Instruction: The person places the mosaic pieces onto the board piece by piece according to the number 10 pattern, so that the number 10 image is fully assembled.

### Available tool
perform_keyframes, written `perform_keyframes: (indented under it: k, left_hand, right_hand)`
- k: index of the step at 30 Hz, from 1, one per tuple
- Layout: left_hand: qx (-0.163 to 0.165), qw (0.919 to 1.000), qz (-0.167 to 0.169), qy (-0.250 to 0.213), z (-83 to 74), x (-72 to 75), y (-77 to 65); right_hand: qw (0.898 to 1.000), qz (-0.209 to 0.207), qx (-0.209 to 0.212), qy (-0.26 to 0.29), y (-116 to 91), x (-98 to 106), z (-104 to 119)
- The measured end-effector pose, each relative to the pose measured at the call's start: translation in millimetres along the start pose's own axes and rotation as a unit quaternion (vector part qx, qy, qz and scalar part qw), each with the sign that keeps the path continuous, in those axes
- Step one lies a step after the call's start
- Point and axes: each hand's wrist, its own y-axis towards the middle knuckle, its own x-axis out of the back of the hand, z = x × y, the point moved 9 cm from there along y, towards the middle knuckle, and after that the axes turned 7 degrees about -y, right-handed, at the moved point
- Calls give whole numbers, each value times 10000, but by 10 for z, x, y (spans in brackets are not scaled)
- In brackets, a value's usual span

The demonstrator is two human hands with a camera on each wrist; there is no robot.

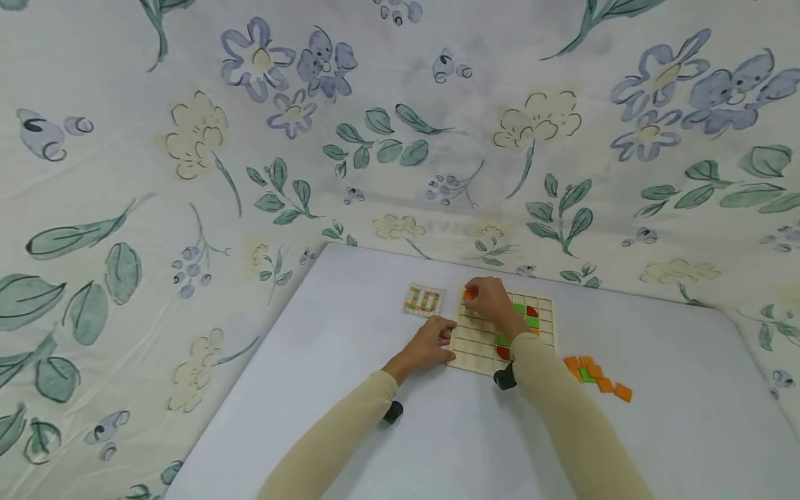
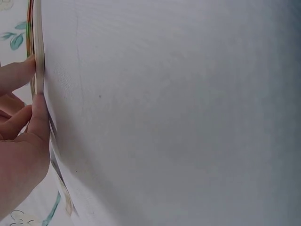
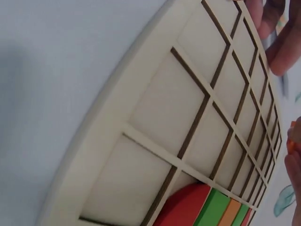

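A wooden grid board [image 1: 475, 340] lies on the white table, with red, green and orange tiles in some of its cells. My left hand [image 1: 428, 344] rests at the board's left edge; thumb and forefinger touch the rim, as the left wrist view shows on the fingers [image 2: 19, 75]. Over the far left corner, my right hand [image 1: 490, 298] pinches an orange tile [image 1: 469, 294] between thumb and fingers. It is partly hidden by the fingertips. In the right wrist view, a red curved tile [image 3: 183, 205] sits in the grid beside green and orange ones.
A small card [image 1: 425, 300] with an orange and green pattern lies left of the board. Several loose orange tiles [image 1: 623, 392] and a green tile [image 1: 587, 376] lie to its right. Floral cloth [image 1: 400, 229] hangs behind the table [image 1: 350, 305].
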Motion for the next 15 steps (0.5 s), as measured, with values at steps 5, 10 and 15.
perform_keyframes:
  k: [5, 10, 15]
  left_hand:
    - [26, 10000, 0, 46, -25, -19, -2]
    - [8, 9999, -32, 110, -49, -9, -4]
    - [-15, 9999, -55, 105, -53, 7, 2]
  right_hand:
    - [9997, -131, -26, -180, -12, -51, -26]
    - [9998, -42, 50, -173, -41, -115, -55]
    - [9985, -34, 406, -379, -37, -151, -26]
